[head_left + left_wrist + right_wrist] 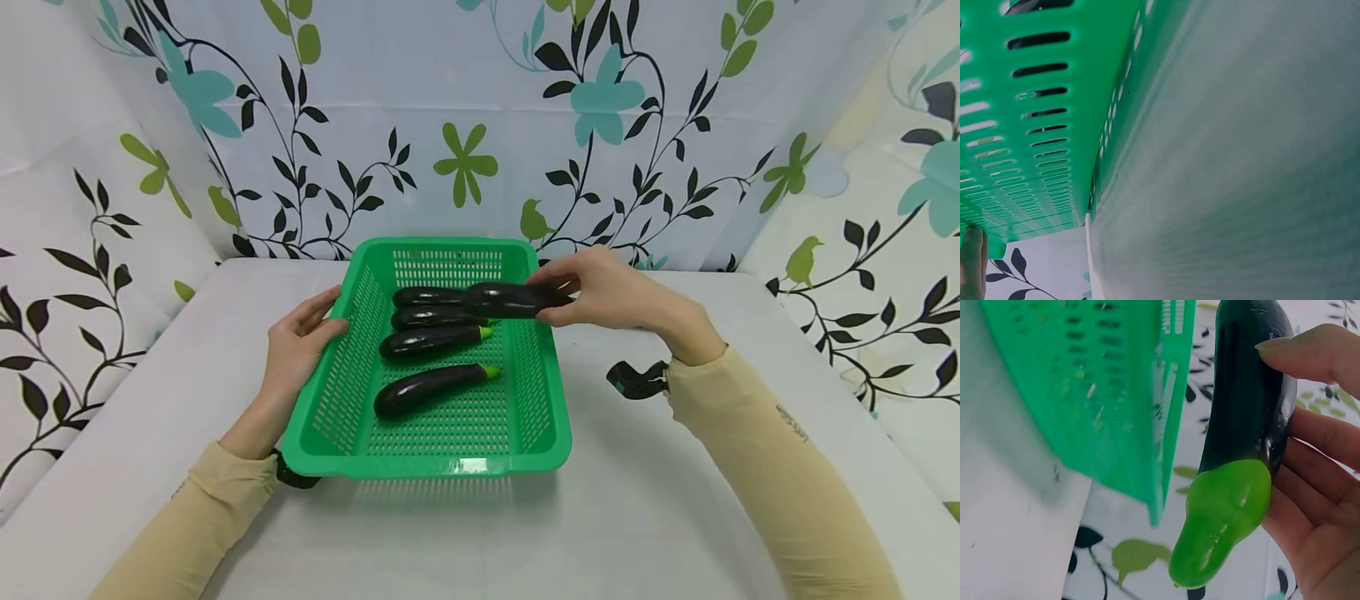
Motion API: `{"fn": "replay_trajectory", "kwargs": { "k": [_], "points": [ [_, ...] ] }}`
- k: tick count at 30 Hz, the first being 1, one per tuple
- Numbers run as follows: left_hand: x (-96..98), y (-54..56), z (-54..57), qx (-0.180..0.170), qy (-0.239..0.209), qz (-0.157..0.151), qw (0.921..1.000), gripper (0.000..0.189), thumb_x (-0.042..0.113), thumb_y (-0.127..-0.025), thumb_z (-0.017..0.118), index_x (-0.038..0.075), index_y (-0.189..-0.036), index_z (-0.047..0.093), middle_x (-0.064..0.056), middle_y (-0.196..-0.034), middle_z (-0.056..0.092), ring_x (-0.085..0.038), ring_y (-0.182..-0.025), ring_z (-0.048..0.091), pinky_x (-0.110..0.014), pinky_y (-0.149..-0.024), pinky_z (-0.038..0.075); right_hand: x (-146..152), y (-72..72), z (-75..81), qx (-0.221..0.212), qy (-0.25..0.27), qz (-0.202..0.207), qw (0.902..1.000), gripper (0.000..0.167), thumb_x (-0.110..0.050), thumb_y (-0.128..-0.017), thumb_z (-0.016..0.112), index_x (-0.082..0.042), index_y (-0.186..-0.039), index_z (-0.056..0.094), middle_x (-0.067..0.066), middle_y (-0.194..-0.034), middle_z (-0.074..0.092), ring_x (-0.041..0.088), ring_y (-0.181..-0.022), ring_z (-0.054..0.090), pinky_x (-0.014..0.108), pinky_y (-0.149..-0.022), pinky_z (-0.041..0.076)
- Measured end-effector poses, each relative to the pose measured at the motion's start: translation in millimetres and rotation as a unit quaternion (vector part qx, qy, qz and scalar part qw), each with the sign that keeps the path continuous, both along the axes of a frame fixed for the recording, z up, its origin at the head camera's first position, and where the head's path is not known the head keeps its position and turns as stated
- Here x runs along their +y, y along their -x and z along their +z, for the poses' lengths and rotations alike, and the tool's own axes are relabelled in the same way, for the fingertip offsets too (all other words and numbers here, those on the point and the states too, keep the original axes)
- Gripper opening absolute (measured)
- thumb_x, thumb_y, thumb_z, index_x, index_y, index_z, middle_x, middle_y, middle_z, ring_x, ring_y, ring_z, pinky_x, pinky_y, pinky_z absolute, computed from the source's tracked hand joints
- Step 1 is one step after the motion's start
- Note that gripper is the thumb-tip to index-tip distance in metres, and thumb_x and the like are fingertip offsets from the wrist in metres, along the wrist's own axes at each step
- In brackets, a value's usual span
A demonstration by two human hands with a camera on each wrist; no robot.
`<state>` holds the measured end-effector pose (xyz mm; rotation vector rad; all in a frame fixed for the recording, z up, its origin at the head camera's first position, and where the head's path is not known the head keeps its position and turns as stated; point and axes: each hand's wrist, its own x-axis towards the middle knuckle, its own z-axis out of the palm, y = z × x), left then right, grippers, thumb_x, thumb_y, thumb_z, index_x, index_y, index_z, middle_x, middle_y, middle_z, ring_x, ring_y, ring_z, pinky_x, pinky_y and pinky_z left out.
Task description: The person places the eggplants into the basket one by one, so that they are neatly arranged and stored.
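A green plastic basket (427, 467) with slotted walls stands on the table. Inside it lie several dark eggplants (431, 390) with green stems, side by side. My right hand (600, 287) pinches another eggplant (502, 300) between thumb and fingers, above the basket's right rim. The right wrist view shows this eggplant's bright green stem end (1222, 512) and the thumb across its dark body. At the basket's left rim my left hand (303, 333) holds the side, thumb over the edge. Only its fingertips (972, 262) show in the left wrist view, against the slotted wall.
The basket rests on a white-covered table (637, 500). Behind it and at both sides hangs a curtain (420, 100) printed with leaves, flowers and birds. A black wrist strap device (637, 379) sticks out beside the right sleeve.
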<state>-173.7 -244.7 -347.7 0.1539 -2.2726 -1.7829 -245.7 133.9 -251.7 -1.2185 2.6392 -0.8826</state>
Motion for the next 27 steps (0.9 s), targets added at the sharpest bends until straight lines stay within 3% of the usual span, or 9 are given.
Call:
{"fn": "replay_trajectory", "kwargs": {
  "k": [7,15,20,27],
  "points": [
    [1.3,-0.1,0.0,0.002,0.008,0.003,1.0,0.054,0.021,-0.097,0.064,0.014,-0.149,0.049,-0.011,-0.15,0.049,0.01,-0.107,0.057,-0.011,-0.079,0.051,-35,0.6,12.9,0.01,-0.026,0.047,0.9985,0.034,-0.016,-0.088,0.074,-0.007,-0.121,0.072,0.004,-0.111,0.073,0.016,-0.098,0.069,0.036,-0.086,0.057],
    [1.4,0.0,-0.1,0.001,0.004,0.008,1.0,0.054,0.02,-0.097,0.064,0.012,-0.148,0.05,-0.012,-0.149,0.05,0.01,-0.107,0.058,-0.01,-0.079,0.051,-78,8.3,16.4,0.008,-0.056,0.102,0.9932,0.032,-0.016,-0.087,0.073,-0.008,-0.118,0.073,0.002,-0.107,0.075,0.011,-0.095,0.069,0.031,-0.085,0.056],
    [1.1,-0.3,-0.5,0.0,0.006,0.01,0.9999,0.054,0.02,-0.097,0.064,0.013,-0.148,0.05,-0.011,-0.149,0.05,0.009,-0.109,0.058,-0.01,-0.079,0.051,-104,12.6,9.5,-0.02,-0.087,0.117,0.9891,0.033,-0.014,-0.087,0.074,-0.009,-0.12,0.073,0.0,-0.105,0.074,0.01,-0.092,0.067,0.028,-0.084,0.054],
    [2.4,0.2,-0.3,0.0,-0.004,0.011,0.9999,0.053,0.016,-0.097,0.064,0.011,-0.148,0.05,-0.01,-0.149,0.051,0.006,-0.112,0.059,-0.009,-0.08,0.05,-127,18.2,-11.9,-0.06,-0.127,0.129,0.9816,0.036,-0.015,-0.087,0.076,-0.007,-0.121,0.071,0.003,-0.109,0.073,0.012,-0.097,0.066,0.027,-0.087,0.053]
  ]
}}
